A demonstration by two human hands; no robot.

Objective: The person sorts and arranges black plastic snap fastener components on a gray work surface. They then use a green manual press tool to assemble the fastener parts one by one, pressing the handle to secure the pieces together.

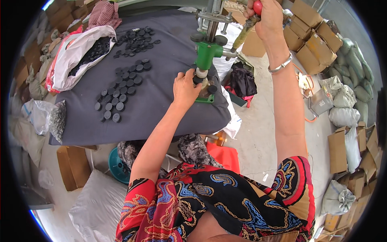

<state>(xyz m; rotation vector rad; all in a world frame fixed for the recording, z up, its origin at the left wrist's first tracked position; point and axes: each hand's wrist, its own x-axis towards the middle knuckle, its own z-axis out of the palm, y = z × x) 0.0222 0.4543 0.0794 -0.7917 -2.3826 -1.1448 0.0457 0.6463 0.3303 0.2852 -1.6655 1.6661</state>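
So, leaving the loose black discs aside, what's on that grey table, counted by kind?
Green press: 1
White bag of black discs: 1
Checked cloth: 1
Hands: 2, left hand at the press, right hand gripping its red knob
Total: 5

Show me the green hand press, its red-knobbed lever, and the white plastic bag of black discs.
Green metal hand press (208, 52), head view, on its green body.
Red-knobbed lever (257, 6), head view, on the red knob in the right hand (266, 18).
White plastic bag of black discs (74, 56), head view, on its white side.
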